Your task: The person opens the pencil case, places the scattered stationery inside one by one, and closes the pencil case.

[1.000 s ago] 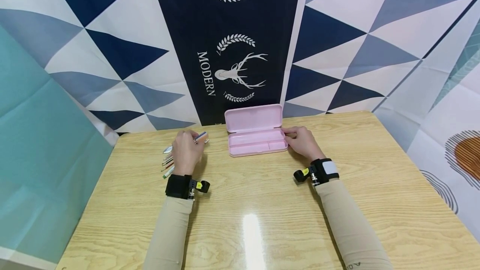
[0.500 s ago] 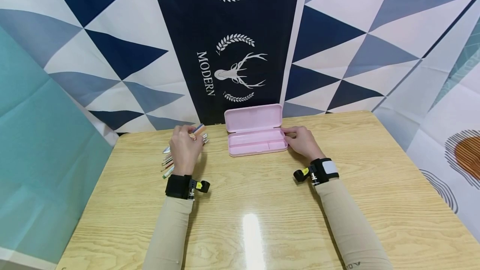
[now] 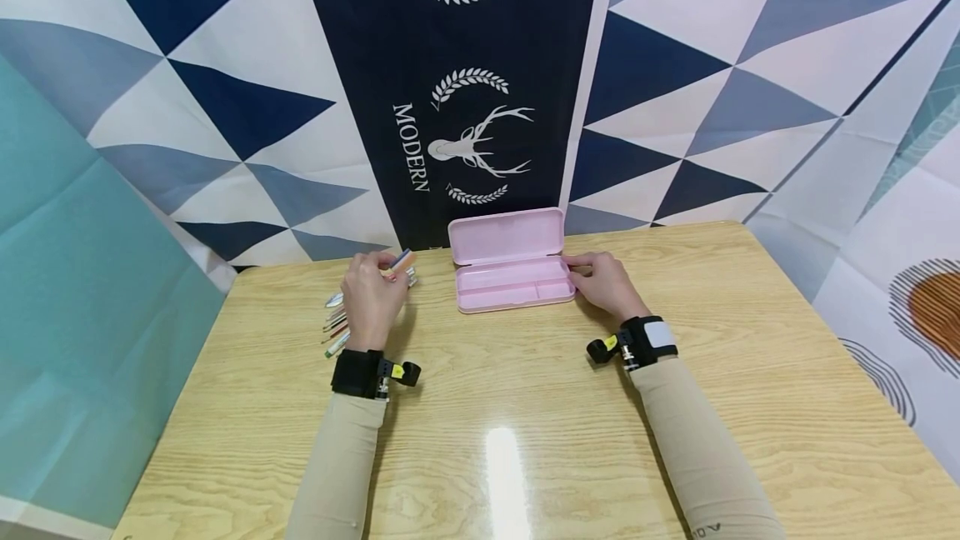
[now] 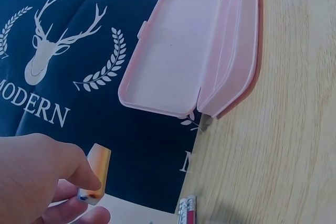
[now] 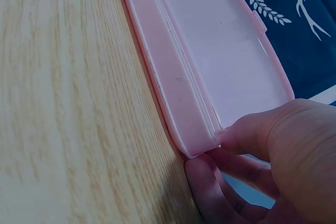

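Note:
Beside the wall, a pink pencil case [image 3: 498, 305] stands with its hinged lid [image 3: 507, 238] raised. My right hand [image 3: 606, 283] holds the case's right end; in the right wrist view, the thumb lies at its inner edge and the fingers [image 5: 202, 182] are outside and below. Left of the case, my left hand [image 3: 372, 298] pinches a small block like an eraser [image 4: 98, 169], orange and white with some blue, between thumb and fingers above the table. Several pencils [image 3: 337, 325] lie under and beside this hand, which hides part of them.
The wooden table [image 3: 480, 382] ends at a patterned cloth backdrop [image 3: 480, 40] right behind the case. A green-ended stick [image 3: 337, 346] lies among the pencils, with a shiny whitish item [image 3: 334, 299] farther back. Pencil ends [image 4: 187, 208] show in the left wrist view.
My left hand has lifted and tilted the eraser-like block slightly, uncovering more of the pencil ends beside it. The right hand and the pencil case have stayed in place.

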Available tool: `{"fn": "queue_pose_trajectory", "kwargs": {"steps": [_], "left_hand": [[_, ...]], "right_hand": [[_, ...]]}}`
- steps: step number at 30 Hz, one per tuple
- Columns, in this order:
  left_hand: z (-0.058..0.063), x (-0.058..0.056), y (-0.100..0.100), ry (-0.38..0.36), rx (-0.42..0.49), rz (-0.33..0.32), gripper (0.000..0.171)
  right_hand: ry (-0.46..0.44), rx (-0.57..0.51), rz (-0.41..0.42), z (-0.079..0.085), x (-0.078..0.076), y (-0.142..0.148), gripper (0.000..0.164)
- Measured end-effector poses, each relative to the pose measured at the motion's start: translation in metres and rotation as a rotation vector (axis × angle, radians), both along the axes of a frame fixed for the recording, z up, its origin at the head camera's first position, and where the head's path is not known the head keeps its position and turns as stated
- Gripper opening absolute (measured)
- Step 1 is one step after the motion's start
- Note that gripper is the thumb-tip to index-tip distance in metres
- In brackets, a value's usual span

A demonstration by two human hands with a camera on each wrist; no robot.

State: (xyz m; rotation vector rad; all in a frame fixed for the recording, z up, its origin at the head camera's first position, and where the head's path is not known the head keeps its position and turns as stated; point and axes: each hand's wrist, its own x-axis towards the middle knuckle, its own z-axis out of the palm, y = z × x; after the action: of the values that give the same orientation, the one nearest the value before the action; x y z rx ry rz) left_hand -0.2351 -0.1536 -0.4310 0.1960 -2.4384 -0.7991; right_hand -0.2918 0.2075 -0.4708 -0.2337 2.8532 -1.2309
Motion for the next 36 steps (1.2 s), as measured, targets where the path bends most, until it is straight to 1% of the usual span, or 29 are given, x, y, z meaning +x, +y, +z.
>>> {"fn": "queue_pose_trajectory", "kwargs": {"steps": [6,9,13,19,23,32,36], "left_hand": [[-0.002,-0.001,0.001,0.004,0.013,-0.020,0.023],[-0.002,-0.002,0.003,0.017,0.022,-0.034,0.023],[-0.004,-0.005,0.008,0.033,0.012,-0.066,0.021],[-0.011,-0.006,0.017,-0.004,-0.015,-0.114,0.021],[-0.013,-0.005,0.020,-0.024,-0.020,-0.132,0.021],[-0.018,-0.005,0.023,-0.037,-0.027,-0.164,0.020],[-0.018,-0.005,0.026,-0.021,-0.043,-0.189,0.021]], "right_hand": [[0.005,0.007,0.011,0.002,0.000,0.001,0.036],[0.000,0.020,0.006,0.003,-0.001,0.002,0.036],[-0.011,0.025,-0.011,0.003,-0.003,0.002,0.037],[-0.006,0.017,-0.006,0.001,-0.003,0.004,0.036],[-0.009,0.006,0.000,0.000,-0.001,0.003,0.036],[-0.008,0.008,-0.008,-0.001,0.000,0.001,0.035],[0.001,0.005,-0.004,-0.001,-0.001,0.000,0.035]]}}
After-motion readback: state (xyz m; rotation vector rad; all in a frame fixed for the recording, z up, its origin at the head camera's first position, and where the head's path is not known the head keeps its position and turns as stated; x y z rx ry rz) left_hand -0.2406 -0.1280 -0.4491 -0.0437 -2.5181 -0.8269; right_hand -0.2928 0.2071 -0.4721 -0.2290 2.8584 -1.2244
